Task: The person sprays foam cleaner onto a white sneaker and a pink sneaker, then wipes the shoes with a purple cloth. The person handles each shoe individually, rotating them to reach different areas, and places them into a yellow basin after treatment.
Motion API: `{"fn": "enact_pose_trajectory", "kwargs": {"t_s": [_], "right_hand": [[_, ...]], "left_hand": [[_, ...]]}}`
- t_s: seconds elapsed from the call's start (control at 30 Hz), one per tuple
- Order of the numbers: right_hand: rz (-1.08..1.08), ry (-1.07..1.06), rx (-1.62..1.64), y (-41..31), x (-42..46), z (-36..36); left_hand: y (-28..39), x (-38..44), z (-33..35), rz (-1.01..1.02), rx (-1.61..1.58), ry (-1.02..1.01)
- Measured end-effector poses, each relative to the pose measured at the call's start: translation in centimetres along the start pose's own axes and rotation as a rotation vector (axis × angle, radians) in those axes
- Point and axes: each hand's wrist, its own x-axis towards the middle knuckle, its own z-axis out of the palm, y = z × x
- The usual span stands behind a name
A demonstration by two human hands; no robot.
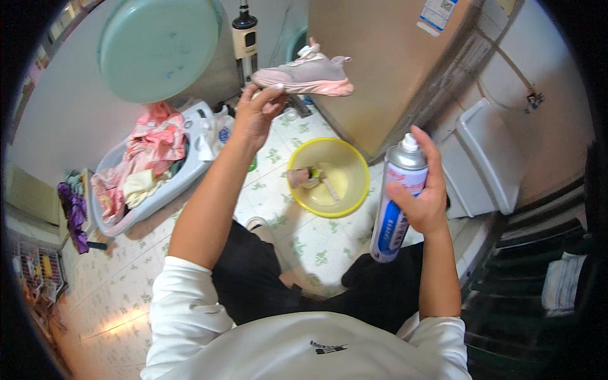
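Observation:
My left hand (261, 111) grips a pink and grey sneaker (308, 73) by the front of its sole, holding it up side-on with the toe to the left. In my right hand (425, 199) is an aerosol spray can (396, 199) with a white nozzle and a blue and white label bearing writing. My index finger lies beside the nozzle; whether it presses cannot be told. Between my arms, on the floor below, stands a yellow-rimmed plastic basin (361, 197). A brush (327, 185) and a pinkish item (299, 178) that I cannot identify are in it.
On the left, a pale baby bathtub (156, 199) holds pink clothes (156, 135). A large green basin (159, 47) leans against the wall, beside an upright cleaning appliance (244, 40). A brown panel (380, 61) rises ahead. White ceramic fixtures (484, 166) stand at right.

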Motion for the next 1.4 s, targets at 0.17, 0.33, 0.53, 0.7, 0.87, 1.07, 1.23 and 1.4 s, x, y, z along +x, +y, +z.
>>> {"fn": "enact_pose_trajectory", "kwargs": {"t_s": [0.17, 0.33, 0.53, 0.7, 0.87, 1.07, 1.23, 1.4], "right_hand": [[-0.171, 0.133, -0.403, -0.4, 0.3, 2.5], [-0.244, 0.251, -0.479, 0.1, -0.5, 2.5], [-0.275, 0.269, -0.511, -0.1, -1.4, 3.1], [-0.221, 0.203, -0.457, -0.7, -1.7, 4.0], [-0.211, 0.205, -0.485, -0.5, -1.3, 4.4], [-0.181, 0.228, -0.557, 0.2, -1.3, 3.8], [-0.191, 0.214, -0.588, -0.4, -1.0, 5.2], [-0.289, 0.134, -0.482, -1.8, -0.5, 7.3]], "left_hand": [[-0.9, 0.6, -0.3, 0.100, 0.029, -0.034], [-1.9, 2.8, -3.2, 0.103, 0.004, -0.030], [-2.9, 5.4, -6.8, 0.078, -0.083, 0.025], [-3.9, 5.7, -7.7, 0.034, -0.093, 0.013], [-4.6, 5.5, -6.5, -0.005, -0.137, -0.080], [-5.4, 5.8, -6.2, -0.020, -0.138, -0.082], [-6.0, 5.6, -5.3, -0.019, -0.108, -0.048], [-6.7, 5.0, -4.4, -0.017, -0.066, 0.023]]}}
